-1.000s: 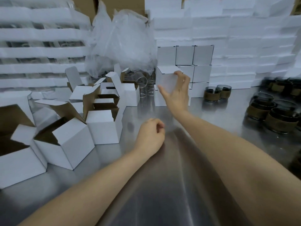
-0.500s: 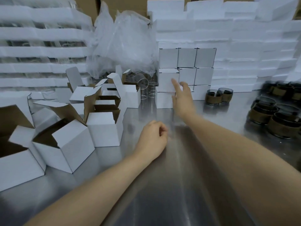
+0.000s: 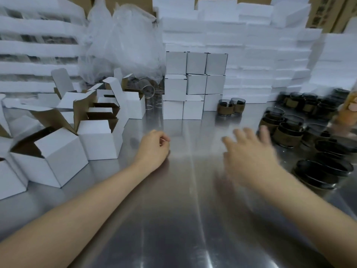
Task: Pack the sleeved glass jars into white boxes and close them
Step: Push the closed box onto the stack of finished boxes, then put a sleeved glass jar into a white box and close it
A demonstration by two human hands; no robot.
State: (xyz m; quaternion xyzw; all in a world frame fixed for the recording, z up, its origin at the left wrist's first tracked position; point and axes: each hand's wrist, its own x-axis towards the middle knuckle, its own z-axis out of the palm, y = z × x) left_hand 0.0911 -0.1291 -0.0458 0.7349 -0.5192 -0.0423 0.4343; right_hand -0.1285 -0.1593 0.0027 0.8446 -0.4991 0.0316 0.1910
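The left hand (image 3: 154,149) is rested on the table (image 3: 173,219), fingers curled on nothing. The right hand (image 3: 249,151), blurred, is spread empty beside the sleeved jars (image 3: 287,134) at right; closed white boxes (image 3: 195,86) are stacked beyond.

The right hand (image 3: 249,151) left the closed white cardboard box (image 3: 175,87) on the stack (image 3: 215,63) and swung rightward, fingers spread, toward brown-sleeved glass jars (image 3: 287,135).

left hand (image 3: 154,147): loose fist, empty | right hand (image 3: 251,151): fingers spread, empty, motion-blurred
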